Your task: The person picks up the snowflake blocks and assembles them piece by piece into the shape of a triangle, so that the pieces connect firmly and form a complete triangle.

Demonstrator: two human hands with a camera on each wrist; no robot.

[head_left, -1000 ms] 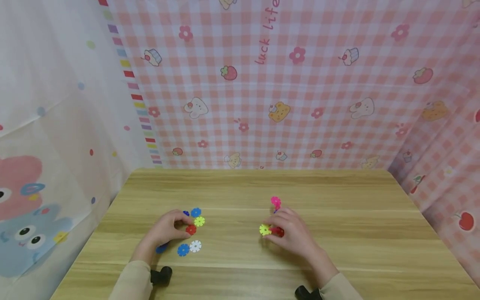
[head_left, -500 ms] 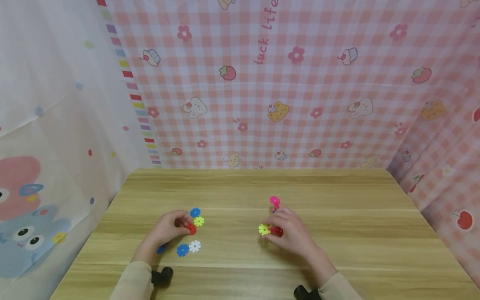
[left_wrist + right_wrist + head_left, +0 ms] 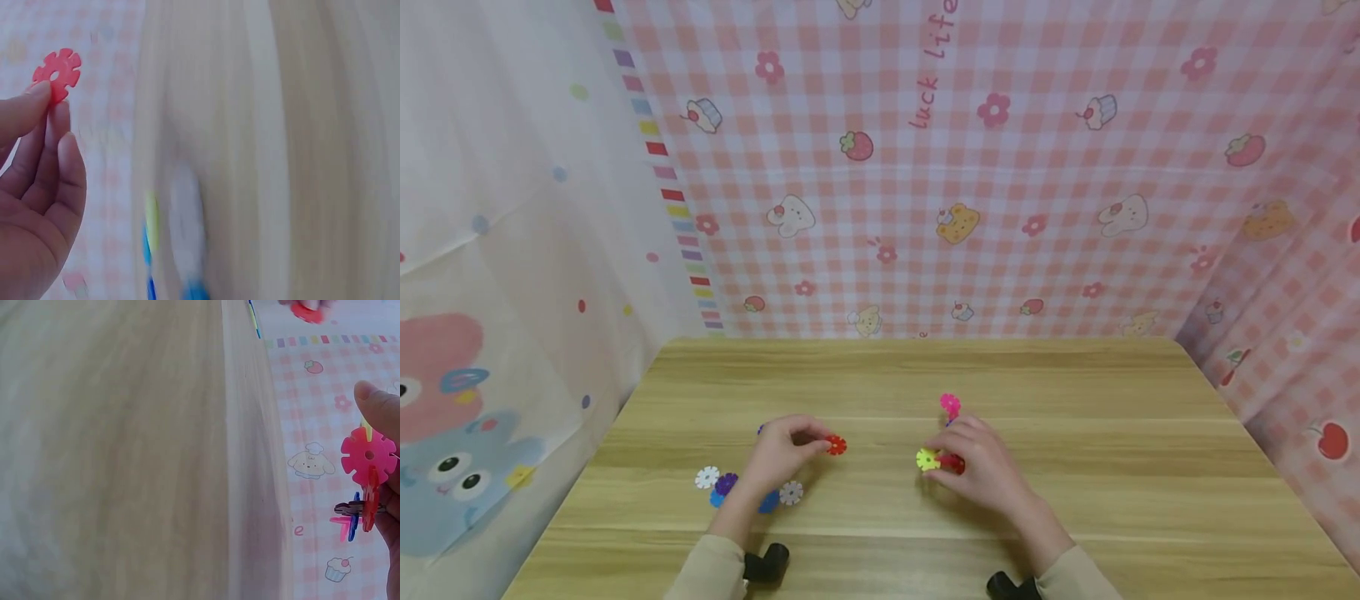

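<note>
Between thumb and fingertips my left hand (image 3: 780, 454) pinches a red notched snowflake disc (image 3: 66, 65), raised over the table. My right hand (image 3: 988, 467) grips a small assembly of interlocked snowflake discs. Its yellow disc (image 3: 928, 460) faces the left hand, and a pink disc (image 3: 951, 403) sticks out at the far end. In the right wrist view another pink disc (image 3: 359, 456) joins a red disc (image 3: 370, 503), with blue (image 3: 354, 522) and dark (image 3: 345, 509) ones below. The palm and fingers hide part of the assembly.
Loose discs lie at the left of the wooden table (image 3: 880, 533): white (image 3: 707, 477), purple (image 3: 726, 483), blue (image 3: 768, 502) and another white one (image 3: 792, 492). Black wrist mounts (image 3: 767, 564) hang under the sleeves. A checked curtain (image 3: 910, 183) stands behind the table.
My left hand has picked up the red disc and moved right with it, uncovering the white and purple discs and covering the far blue and yellow ones. The right hand stays put.
</note>
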